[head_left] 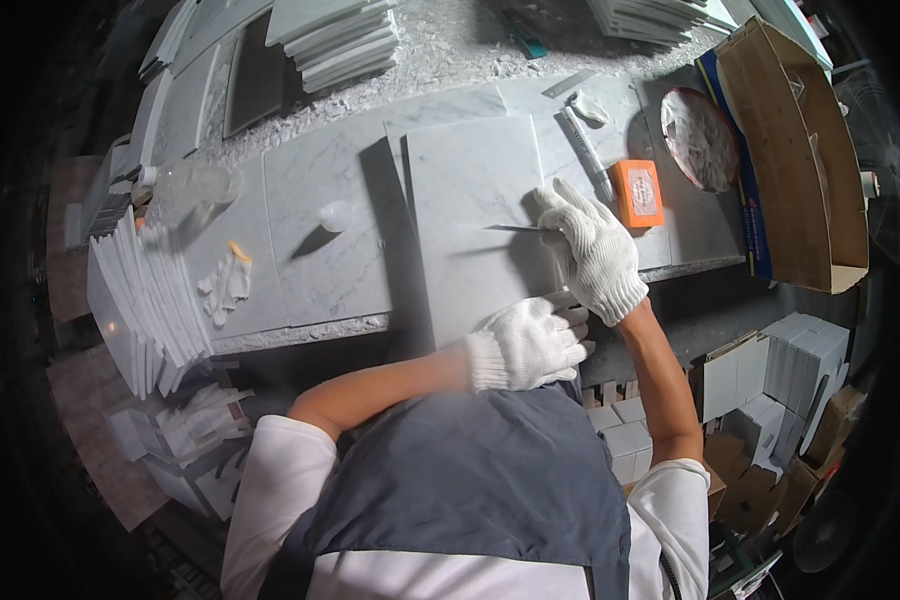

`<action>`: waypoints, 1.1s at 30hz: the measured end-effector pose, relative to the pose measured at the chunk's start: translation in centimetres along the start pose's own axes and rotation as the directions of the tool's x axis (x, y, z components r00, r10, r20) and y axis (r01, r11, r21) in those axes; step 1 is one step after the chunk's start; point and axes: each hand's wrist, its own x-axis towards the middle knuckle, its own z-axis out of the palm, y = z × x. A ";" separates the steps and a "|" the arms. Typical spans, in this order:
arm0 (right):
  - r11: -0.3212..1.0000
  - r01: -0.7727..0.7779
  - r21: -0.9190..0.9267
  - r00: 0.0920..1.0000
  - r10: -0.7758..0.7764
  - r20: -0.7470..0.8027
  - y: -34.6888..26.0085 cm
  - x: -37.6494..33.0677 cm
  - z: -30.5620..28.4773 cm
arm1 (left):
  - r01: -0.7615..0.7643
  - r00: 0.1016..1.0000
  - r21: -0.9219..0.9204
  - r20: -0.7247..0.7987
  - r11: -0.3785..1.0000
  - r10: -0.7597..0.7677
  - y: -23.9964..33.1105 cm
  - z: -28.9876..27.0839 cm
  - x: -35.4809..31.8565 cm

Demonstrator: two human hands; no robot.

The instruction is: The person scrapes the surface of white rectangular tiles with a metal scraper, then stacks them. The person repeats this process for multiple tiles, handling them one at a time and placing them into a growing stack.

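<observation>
A pale grey-veined marble tile lies in front of me, its near end overhanging the bench edge. My right hand, in a white knitted glove, is above the tile's right side. Its thumb and fingers pinch a thin dark blade-like tool whose tip points left over the surface. My left hand, gloved alike, lies across the tile's near right corner with its fingers curled. Whatever those fingers grip is hidden. Just right of my right hand sits an orange box.
A utility knife lies beyond the orange box. A round tub of white paste stands beside an open carton. On the left are a small white cap-like piece, a crumpled glove, a clear jug and upright tiles.
</observation>
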 end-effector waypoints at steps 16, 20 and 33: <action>0.239 -0.240 0.941 0.690 0.723 -0.008 2.6 -4.5 1.7 | -0.169 0.976 0.136 0.161 0.976 0.147 -0.5 0.8 0.9; 0.189 -0.248 0.950 0.682 0.731 0.033 1.9 -3.1 2.9 | -0.195 0.981 0.024 -0.009 0.981 0.195 -0.1 -0.4 1.0; 0.175 -0.229 0.957 0.890 0.437 0.133 0.5 5.3 1.8 | -0.171 0.984 -0.228 0.015 0.959 0.179 0.7 -4.2 0.3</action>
